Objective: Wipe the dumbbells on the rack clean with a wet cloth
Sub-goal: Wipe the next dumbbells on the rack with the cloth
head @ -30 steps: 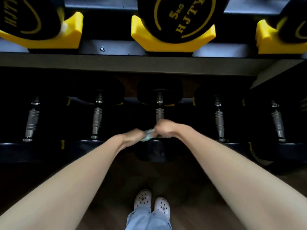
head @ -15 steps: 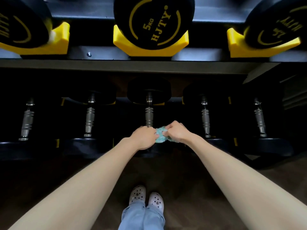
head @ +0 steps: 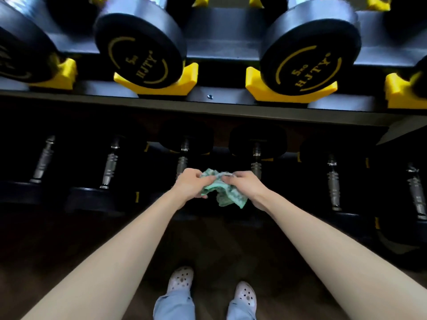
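Note:
A crumpled green cloth hangs between my two hands in front of the lower shelf. My left hand grips its left part and my right hand pinches its upper right edge. Behind the hands lie several black dumbbells with steel handles, among them one left of centre and one right of centre; the cloth touches neither. On the upper shelf, black 5 kg dumbbells with yellow lettering sit in yellow cradles.
The lower shelf is dark and its front dumbbell heads are hard to make out. The rack's right post slants down at the right. Below are a dark wood floor and my two white clogs.
The view has swung up and left, so the upper dumbbells fill more of the frame. My hands have drawn back from the handle and spread the cloth wider between them.

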